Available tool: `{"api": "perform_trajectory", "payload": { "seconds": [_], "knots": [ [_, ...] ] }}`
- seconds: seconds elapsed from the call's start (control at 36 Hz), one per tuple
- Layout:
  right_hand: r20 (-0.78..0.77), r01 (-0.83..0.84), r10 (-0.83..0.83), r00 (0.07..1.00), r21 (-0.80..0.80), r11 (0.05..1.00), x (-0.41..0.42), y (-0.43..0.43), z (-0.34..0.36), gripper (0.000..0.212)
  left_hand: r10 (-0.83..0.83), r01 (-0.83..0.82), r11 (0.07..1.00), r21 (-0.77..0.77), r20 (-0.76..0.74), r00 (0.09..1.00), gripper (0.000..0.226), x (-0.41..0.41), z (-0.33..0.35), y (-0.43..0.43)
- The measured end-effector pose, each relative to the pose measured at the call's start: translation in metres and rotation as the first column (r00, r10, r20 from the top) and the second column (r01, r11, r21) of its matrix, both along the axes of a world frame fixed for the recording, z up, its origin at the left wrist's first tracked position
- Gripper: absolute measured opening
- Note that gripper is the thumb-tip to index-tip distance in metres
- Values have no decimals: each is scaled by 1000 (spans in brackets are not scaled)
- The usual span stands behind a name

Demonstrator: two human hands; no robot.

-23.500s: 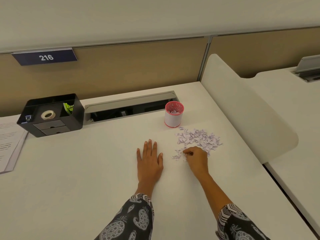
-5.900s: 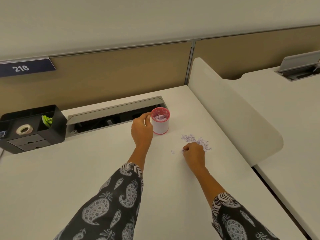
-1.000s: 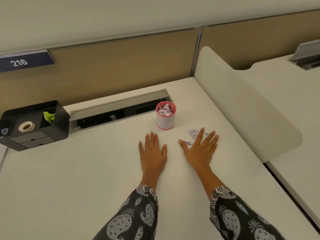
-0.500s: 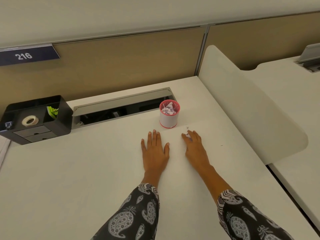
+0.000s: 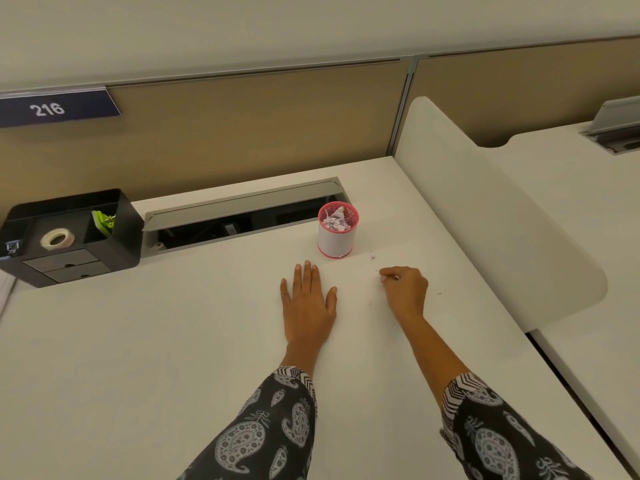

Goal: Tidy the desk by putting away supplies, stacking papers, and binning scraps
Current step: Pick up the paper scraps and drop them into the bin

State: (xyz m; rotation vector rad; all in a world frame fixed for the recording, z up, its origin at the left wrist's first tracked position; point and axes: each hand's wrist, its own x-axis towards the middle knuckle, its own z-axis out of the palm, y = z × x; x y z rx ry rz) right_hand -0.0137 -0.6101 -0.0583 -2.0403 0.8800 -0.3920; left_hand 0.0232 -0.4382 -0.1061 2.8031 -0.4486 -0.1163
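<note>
- Desk [image 5: 138, 358]: white top, fills the lower frame from 3 to 9 o'clock.
- Cable tray [image 5: 242, 209]: grey hinged lid raised over a dark slot, set in the desk toward 12 o'clock.
- Partition panel [image 5: 242, 126]: tan, metal-trimmed, runs across the back at 12 o'clock.
- Number plate [image 5: 55, 108]: dark blue, reads "216", at 10 o'clock on the partition.
- Wall [image 5: 311, 26]: plain pale cream, above the partition.
- Side divider [image 5: 485, 216]: white, rounded corners, upright at 2 o'clock.
- Neighbouring desk [image 5: 571, 202]: white, beyond the divider at 3 o'clock.
- Light: soft, even, warm.
</note>
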Motion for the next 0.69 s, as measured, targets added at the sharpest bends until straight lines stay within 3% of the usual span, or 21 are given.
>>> {"api": "perform_trajectory", "payload": {
  "seconds": [0.08, 0.25, 0.44, 0.61, 0.69],
  "knots": [
    [61, 49, -60, 996, 168, 985, 11, -2, 25, 16, -2, 2, 1000, 1, 9, 1000, 77, 0, 1, 0],
    [136, -83, 69, 988, 101, 991, 51, 4, 79, 16, -5, 5, 1000, -5, 5, 1000, 80, -1, 1, 1],
    [-137, -313, 289, 948, -218, 924, 114, 23, 111, 26, -6, 6, 1000, -8, 2, 1000, 79, -2, 3, 1],
    [-344, -421, 340, 875, -195, 886, 139, 32, 120, 38, -3, 3, 1000, -4, -1, 1000, 79, -1, 3, 1],
    [-301, -435, 382, 874, -131, 891, 141, 29, 122, 33, -2, 2, 1000, -15, 3, 1000, 78, -1, 3, 1]
  ]
}}
